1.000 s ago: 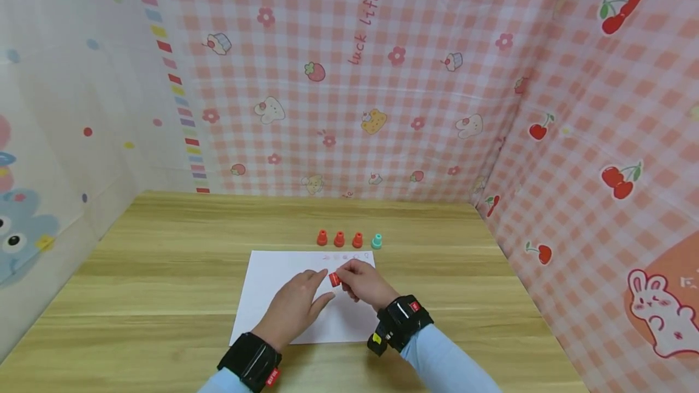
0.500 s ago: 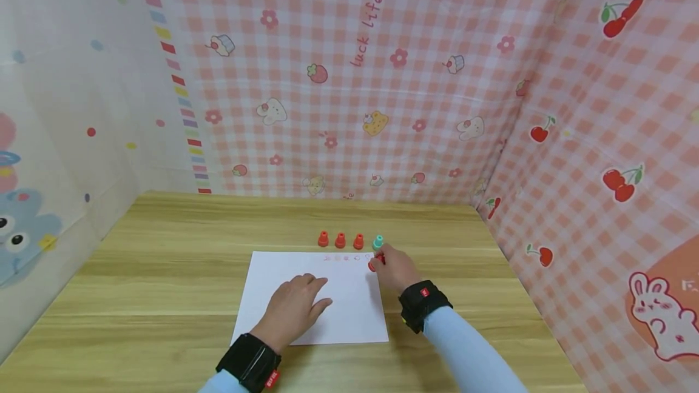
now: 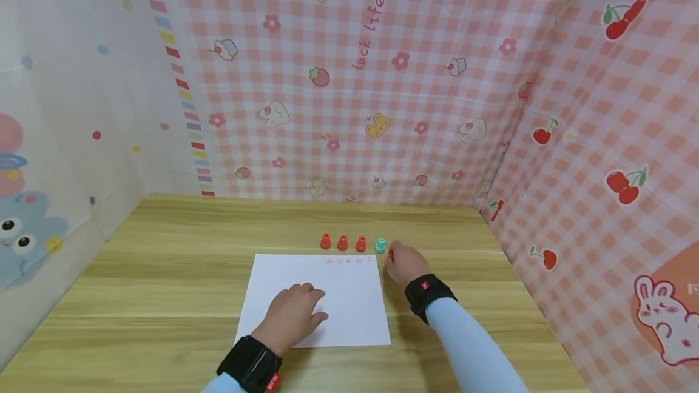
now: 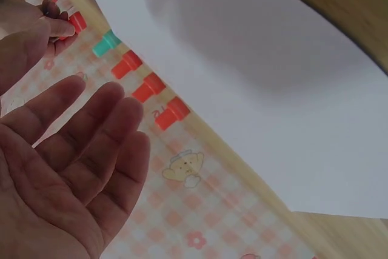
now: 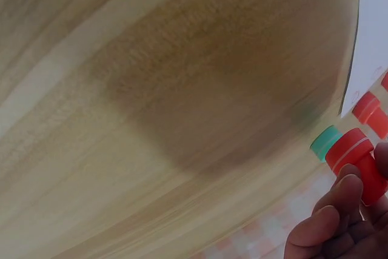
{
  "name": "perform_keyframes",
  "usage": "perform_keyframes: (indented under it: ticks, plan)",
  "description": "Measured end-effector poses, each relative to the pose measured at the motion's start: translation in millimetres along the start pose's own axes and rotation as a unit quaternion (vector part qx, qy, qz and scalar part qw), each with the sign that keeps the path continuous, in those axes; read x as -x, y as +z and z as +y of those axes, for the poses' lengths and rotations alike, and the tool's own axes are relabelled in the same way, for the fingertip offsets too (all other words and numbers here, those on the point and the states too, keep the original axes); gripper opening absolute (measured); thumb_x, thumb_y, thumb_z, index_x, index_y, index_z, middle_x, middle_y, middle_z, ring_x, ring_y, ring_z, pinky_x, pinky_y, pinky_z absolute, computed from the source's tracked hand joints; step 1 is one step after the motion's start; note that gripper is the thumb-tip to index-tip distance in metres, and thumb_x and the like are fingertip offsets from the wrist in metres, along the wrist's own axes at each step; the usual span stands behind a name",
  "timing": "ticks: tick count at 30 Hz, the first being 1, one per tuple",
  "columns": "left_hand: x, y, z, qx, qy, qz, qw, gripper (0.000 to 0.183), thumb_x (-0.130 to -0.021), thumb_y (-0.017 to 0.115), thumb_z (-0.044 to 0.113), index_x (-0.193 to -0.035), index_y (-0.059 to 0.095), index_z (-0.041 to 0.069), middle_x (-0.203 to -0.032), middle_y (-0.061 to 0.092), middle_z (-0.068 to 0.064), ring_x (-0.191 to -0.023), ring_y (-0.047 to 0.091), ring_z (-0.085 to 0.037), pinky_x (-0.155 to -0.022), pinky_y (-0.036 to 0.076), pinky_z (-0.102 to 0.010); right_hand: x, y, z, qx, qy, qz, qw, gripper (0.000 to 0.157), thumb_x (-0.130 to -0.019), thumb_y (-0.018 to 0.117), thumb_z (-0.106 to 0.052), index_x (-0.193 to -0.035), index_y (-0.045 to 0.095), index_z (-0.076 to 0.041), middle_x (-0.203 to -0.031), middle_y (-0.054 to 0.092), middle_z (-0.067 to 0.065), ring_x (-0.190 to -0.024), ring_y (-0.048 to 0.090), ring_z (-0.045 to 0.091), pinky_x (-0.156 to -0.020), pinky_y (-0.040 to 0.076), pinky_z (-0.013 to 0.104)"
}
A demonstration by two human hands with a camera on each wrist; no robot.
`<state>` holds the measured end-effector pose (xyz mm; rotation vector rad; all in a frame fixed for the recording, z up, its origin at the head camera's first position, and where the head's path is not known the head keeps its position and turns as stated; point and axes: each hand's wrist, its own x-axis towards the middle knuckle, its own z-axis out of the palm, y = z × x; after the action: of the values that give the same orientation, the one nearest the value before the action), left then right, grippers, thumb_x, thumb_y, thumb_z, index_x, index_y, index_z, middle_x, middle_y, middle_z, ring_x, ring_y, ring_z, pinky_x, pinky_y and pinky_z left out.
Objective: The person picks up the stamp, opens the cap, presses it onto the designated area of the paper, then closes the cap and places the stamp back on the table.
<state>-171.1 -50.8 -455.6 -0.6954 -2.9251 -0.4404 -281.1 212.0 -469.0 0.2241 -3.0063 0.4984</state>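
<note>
Between its thumb and fingers my right hand point(image 3: 406, 264) pinches a red stamp point(image 5: 357, 162), just right of a teal stamp point(image 3: 380, 245). In the head view the hand covers most of the held stamp. Three red stamps, the nearest one point(image 3: 361, 244) beside the teal stamp, stand in a row to its left. My left hand point(image 3: 292, 315) is over the white paper point(image 3: 349, 320), fingers extended and holding nothing; whether it touches the sheet I cannot tell. Small reddish printed marks point(image 3: 349, 261) line the paper's upper right edge.
The wooden table point(image 3: 175, 278) extends on both sides of the paper. A pink checked cloth point(image 3: 349, 90) hangs along the back edge, and another patterned cloth point(image 3: 590, 211) along the right.
My right hand has moved from above the paper's middle to the right and away from me, carrying the red stamp past the sheet's corner. The left hand has stayed almost still.
</note>
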Motion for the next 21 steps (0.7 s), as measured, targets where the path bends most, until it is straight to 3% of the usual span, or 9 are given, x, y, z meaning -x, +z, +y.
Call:
perform_keyframes:
  ticks: [10,21]
  plan:
    - [0.2,1.0,-1.0,-0.002,-0.011,-0.018,0.9998,0.036,-0.081,0.083,0.031,-0.106,0.073,0.007,-0.088,0.067,-0.007,-0.08,0.063,-0.024,-0.07,0.053,-0.042,-4.3,5.7,1.2,0.062,-0.029,0.012,0.998,0.013,-0.094,0.068,-0.013,-0.096,0.062,-0.001,-0.073,0.062,0.006,-0.062,0.055,0.019,-0.061,0.05,0.036]
    - [1.6,1.8,-2.1,-0.004,-0.018,-0.022,0.9996,0.035,-0.082,0.082,0.032,-0.105,0.073,0.007,-0.088,0.066,-0.006,-0.08,0.062,-0.023,-0.071,0.053,-0.042,-8.9,15.6,1.4,0.071,-0.027,0.013,0.997,0.012,-0.094,0.066,-0.014,-0.097,0.064,-0.002,-0.075,0.064,0.006,-0.063,0.058,0.019,-0.061,0.051,0.038]
